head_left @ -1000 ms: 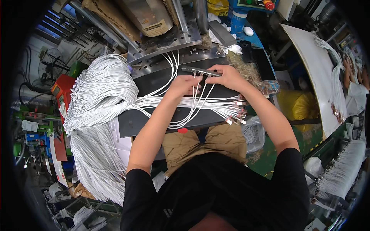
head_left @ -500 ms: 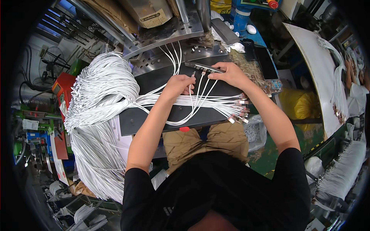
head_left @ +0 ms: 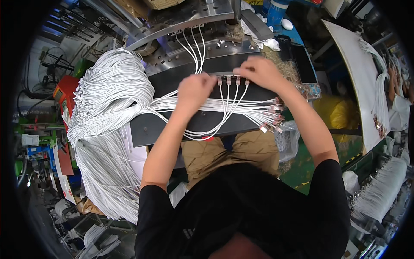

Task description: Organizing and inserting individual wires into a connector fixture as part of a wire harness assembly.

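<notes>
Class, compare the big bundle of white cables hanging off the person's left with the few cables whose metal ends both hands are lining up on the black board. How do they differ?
The big bundle is a thick mass draped over the board's edge, untouched; the few cables lie fanned singly on the black board. Their metal ends sit in a neat row between the left hand and right hand; the bundle's ends hang loose. Both are white.

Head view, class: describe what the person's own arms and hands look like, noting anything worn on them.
Both arms are bare from black short sleeves down. The left hand and right hand are bare too: no gloves, rings, watch or bands show.
</notes>
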{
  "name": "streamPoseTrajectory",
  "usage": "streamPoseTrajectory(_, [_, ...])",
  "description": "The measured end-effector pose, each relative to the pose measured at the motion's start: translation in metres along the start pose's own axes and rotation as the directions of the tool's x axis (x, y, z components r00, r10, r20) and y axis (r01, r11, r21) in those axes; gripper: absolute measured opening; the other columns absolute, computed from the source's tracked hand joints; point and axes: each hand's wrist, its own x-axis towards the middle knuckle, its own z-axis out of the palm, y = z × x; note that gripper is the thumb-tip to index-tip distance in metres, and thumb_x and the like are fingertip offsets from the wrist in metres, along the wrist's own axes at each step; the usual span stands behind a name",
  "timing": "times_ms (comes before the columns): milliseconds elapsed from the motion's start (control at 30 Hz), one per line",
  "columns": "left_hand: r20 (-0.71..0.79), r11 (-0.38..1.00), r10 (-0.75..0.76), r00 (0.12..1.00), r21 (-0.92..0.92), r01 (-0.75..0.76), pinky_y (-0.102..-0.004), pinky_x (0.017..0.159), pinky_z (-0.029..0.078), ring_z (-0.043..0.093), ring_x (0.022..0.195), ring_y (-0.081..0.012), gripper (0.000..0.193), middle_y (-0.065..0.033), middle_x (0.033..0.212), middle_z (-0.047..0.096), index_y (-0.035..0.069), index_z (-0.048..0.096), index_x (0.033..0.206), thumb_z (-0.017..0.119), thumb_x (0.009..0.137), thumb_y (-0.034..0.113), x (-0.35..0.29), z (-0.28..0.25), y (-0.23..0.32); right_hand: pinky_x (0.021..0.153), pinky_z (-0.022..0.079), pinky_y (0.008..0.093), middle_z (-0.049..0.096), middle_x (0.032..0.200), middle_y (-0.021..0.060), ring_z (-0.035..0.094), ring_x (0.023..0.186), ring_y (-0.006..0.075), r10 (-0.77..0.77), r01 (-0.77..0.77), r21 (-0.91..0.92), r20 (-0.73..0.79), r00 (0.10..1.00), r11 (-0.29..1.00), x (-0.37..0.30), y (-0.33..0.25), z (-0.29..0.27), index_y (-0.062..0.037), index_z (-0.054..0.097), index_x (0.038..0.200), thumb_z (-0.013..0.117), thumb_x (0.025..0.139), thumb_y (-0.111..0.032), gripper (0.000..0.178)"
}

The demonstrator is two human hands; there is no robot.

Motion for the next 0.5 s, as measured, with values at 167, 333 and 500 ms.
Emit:
streamPoseTrajectory(167, [-0.312,0.645,-0.352,0.882,-0.764,-0.013,-0.0288,0.068,0.049,0.062,0.074,-0.0128,0.045,-0.0069,0.09,0.068,0.0,0.065,0.116,0.059,0.099,0.042,0.059,-0.015,-0.062,0.084,0.049,0.043,0.064,0.099,0.0171,0.06,0.097,0.0365,-0.395,0.285,-0.294,-0.448,0.802,0.912,0.088,-0.009,0.022,-0.004,0.067,0.107,0.062,0.094,-0.019,0.02])
streamPoseTrajectory(333, [0.279,0.443,-0.138,0.95,-0.841,0.311,-0.0253,0.059,0.042,0.052,0.064,-0.0098,0.046,-0.0021,0.083,0.061,0.001,0.063,0.122,0.058,0.1,0.042,0.069,-0.015,-0.016,0.086,0.049,0.044,0.066,0.11,0.0204,0.062,0.102,0.0376,-0.473,0.212,-0.482,-0.523,0.709,0.85,0.232,0.091,0.042,-0.0036,0.067,0.106,0.062,0.095,-0.028,0.027])
streamPoseTrajectory(500, [0.133,0.563,-0.19,0.973,-0.797,0.219,-0.0231,0.055,0.035,0.044,0.061,-0.0069,0.041,0.0003,0.078,0.054,0.002,0.065,0.119,0.057,0.101,0.039,0.021,-0.027,-0.032,0.087,0.05,0.0425,0.066,0.107,0.0137,0.062,0.1,0.0282,-0.286,0.256,-0.126,-0.455,0.843,0.958,0.283,0.061,0.071,-0.0033,0.064,0.109,0.059,0.094,-0.033,0.033])
